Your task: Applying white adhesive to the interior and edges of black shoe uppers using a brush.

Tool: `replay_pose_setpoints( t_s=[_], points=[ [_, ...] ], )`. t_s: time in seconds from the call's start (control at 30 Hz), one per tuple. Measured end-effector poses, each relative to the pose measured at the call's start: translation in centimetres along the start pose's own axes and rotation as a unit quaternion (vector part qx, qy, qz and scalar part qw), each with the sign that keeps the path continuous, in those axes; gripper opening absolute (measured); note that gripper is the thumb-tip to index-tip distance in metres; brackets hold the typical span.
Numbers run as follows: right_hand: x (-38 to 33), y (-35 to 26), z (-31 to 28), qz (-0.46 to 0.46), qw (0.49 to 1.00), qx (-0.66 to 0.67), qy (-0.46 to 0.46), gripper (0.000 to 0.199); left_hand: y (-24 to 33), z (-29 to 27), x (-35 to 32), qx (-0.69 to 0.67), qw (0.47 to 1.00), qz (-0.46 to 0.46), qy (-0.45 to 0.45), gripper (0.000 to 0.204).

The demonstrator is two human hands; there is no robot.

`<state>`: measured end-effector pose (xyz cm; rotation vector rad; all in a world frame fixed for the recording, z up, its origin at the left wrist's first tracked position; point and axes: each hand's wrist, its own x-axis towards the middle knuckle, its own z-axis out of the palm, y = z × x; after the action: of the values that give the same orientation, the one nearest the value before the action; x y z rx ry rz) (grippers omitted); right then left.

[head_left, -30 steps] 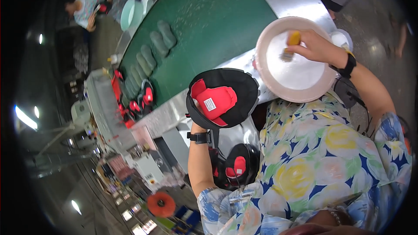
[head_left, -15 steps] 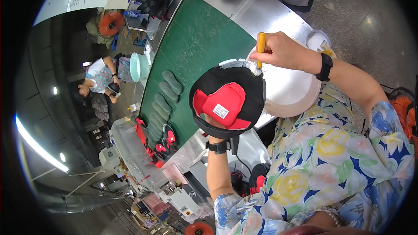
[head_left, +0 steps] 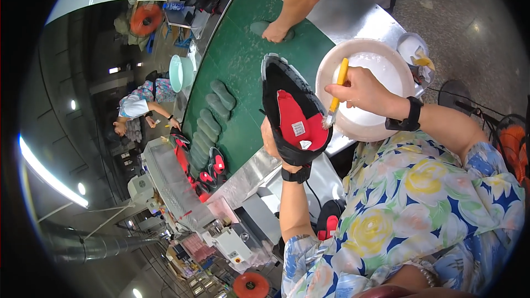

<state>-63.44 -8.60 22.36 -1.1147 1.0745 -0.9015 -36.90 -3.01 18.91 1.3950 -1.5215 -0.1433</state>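
My left hand [head_left: 269,139] is wrapped round a black shoe upper [head_left: 273,85] with a red lining; part of the hand is hidden behind it. The upper is tilted with its sole side towards me, and a whitish band runs along its edge. In my right hand [head_left: 361,89] is a paintbrush [head_left: 340,80] with a yellow handle. Its pale bristles touch the right edge of the upper. Close by my right hand stands a pale basin [head_left: 327,66] with white liquid in it.
Several grey-green soles [head_left: 208,124] lie in a row on the green belt [head_left: 248,27]. A co-worker's hand [head_left: 277,32] rests on another sole at the far side. Red-and-black shoe uppers [head_left: 207,179] sit at the belt's left. A small white tub [head_left: 409,48] stands beyond the basin.
The upper has turned, so its toe now points away from me. My right hand has brought the brush down along its right edge. A co-worker's arm has reached further over the belt.
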Motion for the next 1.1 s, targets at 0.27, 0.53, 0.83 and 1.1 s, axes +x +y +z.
replay_pose_setpoints(
  t_s=[0.27,0.53,0.83,1.1],
  points=[
    [-0.9,-1.5,0.5,-0.051,0.992,0.097,-0.064,0.024,-8.1,-6.7,-0.4,0.683,0.445,0.533,-0.229,0.056],
    [1.7,-1.5,-1.4,-0.356,0.922,-0.077,-0.129,0.016,-7.9,-5.5,-6.0,0.765,-0.091,0.611,-0.181,0.062],
    [4.3,-1.5,2.6,-0.581,0.777,-0.166,-0.177,0.014,-5.0,-4.4,-11.4,0.717,-0.243,0.653,-0.036,0.062],
    [4.7,-0.4,-0.3,-0.270,0.909,-0.227,-0.223,0.021,-5.3,-5.4,-8.8,0.657,-0.372,0.652,0.073,0.062]
  ],
)
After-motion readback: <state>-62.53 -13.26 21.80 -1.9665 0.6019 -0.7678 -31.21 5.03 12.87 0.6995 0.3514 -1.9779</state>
